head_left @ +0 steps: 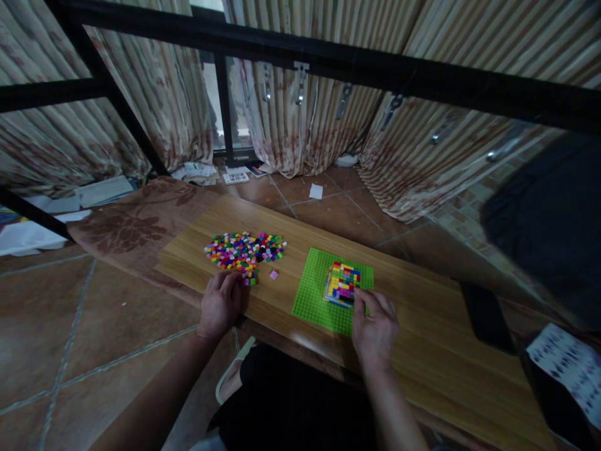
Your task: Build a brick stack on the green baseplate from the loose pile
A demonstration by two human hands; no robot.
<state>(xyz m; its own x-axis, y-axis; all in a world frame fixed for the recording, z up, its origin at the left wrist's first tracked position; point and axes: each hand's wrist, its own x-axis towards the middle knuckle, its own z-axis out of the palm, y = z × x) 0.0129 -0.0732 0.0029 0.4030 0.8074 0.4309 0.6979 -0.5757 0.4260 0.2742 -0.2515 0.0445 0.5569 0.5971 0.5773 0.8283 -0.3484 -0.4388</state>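
Note:
A green baseplate (pixel 312 279) lies on the wooden bench, carrying a low, roughly square stack of multicoloured toy bricks (pixel 342 282). My right hand (pixel 375 322) is at the stack's near right corner, thumb and forefinger pinched together; whatever is between the fingertips is hidden. To the left, a pile of small loose toy bricks (pixel 239 250) in many colours spreads over the wood. My left hand (pixel 221 302) rests at the pile's near edge with its fingers curled closed beside a few purple and green bricks. A single pink brick (pixel 274 275) lies apart, between pile and baseplate.
The long wooden bench top (pixel 422 326) runs from upper left to lower right. On its right end lies a dark flat phone-like object (pixel 487 316). A black metal frame bar (pixel 328 59) with hanging clips crosses above. Patterned curtains (pixel 300 125) and papers (pixel 315 191) are beyond.

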